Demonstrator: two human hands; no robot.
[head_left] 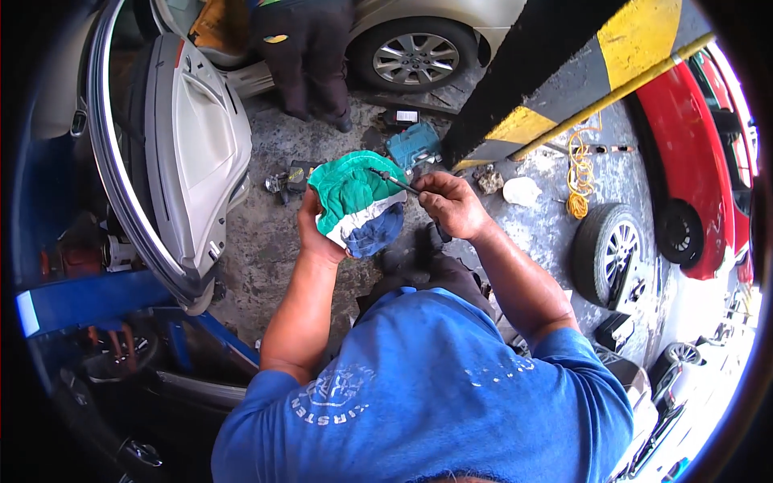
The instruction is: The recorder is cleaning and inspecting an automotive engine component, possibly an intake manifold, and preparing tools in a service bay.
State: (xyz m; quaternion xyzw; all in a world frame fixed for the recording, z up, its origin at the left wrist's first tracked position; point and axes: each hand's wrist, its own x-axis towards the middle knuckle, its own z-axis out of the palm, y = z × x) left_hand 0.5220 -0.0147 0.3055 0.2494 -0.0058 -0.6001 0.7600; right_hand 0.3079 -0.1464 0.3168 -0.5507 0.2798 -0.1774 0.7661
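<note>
My left hand (316, 232) holds a round cloth rag (346, 191), gripping its left side and lower edge. The rag has a green part, a white band and a blue part. My right hand (452, 206) pinches a slim dark metal rod-like part (396, 179) with a thicker tip. That tip lies over the green part of the rag; whether it touches the cloth, I cannot tell. Most of the left fingers are hidden behind the rag.
An open car door (193, 145) stands at my left. Ahead are a teal tool case (414, 145), a person in dark trousers (303, 64) and a silver car's wheel (415, 58). A striped pillar (515, 80), loose wheel (609, 253), yellow cord (578, 173) and red car (688, 153) are to the right.
</note>
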